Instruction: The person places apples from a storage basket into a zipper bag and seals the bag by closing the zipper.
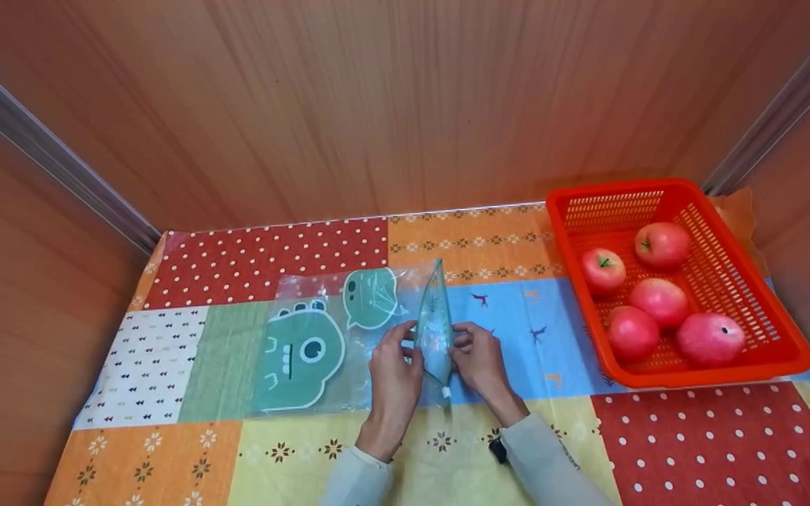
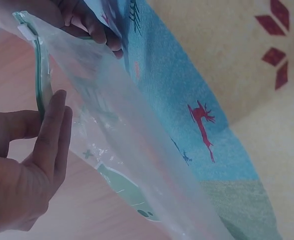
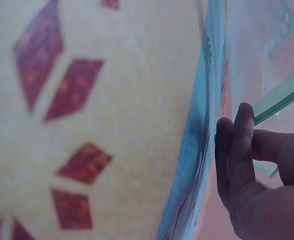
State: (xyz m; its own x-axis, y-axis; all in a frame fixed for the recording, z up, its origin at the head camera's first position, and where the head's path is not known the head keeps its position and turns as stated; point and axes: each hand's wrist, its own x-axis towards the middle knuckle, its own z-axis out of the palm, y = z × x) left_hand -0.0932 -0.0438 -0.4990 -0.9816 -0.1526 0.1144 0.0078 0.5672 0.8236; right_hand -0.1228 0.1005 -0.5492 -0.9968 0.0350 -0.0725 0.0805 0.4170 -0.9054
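Note:
A clear zip bag (image 1: pixel 357 365) with green cartoon monster prints lies on the patchwork cloth, its mouth toward the right and spread apart. My left hand (image 1: pixel 396 369) pinches the near-left lip of that mouth between thumb and fingers. On the opposite lip, my right hand (image 1: pixel 479 358) pinches the green zip edge, as the right wrist view also shows. A white slider (image 2: pixel 27 32) sits at the near end of the zip. Nothing but the prints shows on the bag's flat body.
To the right stands a red plastic basket (image 1: pixel 704 379) with several red apples (image 1: pixel 663 245) and a pinkish round fruit (image 1: pixel 711 339) in it. Wood-grain panels (image 1: pixel 377 105) enclose the back and both sides. A patterned cloth (image 1: pixel 236 246) covers the table.

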